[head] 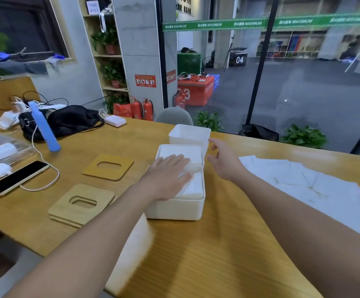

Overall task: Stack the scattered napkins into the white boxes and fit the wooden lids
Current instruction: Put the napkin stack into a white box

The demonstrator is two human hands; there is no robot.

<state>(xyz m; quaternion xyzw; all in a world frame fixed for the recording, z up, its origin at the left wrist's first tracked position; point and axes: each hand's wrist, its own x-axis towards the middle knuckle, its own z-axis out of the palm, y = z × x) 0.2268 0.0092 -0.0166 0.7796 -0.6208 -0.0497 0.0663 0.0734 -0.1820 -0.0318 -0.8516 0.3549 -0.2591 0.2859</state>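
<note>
Three white boxes stand in a row on the wooden table. The near box (pixel 176 208) and the middle box (pixel 180 148) hold stacked napkins; the far box (pixel 188 133) looks empty. My left hand (pixel 167 177) lies flat with straight fingers on the napkins of the near box, its fingertips reaching the middle box. My right hand (pixel 223 160) hovers with relaxed fingers beside the middle and far boxes and holds nothing. Scattered napkins (pixel 304 179) are spread on the table to the right. Another white box (pixel 131 254) lies at the near table edge under my left forearm.
Wooden lids with oval cutouts lie left of the boxes: one (pixel 108 167) farther off and a stacked pair (pixel 81 204) nearer. A phone (pixel 18 177) on a cable, a blue bottle (pixel 43 126), a black bag (pixel 67 120) and chargers fill the table's left side.
</note>
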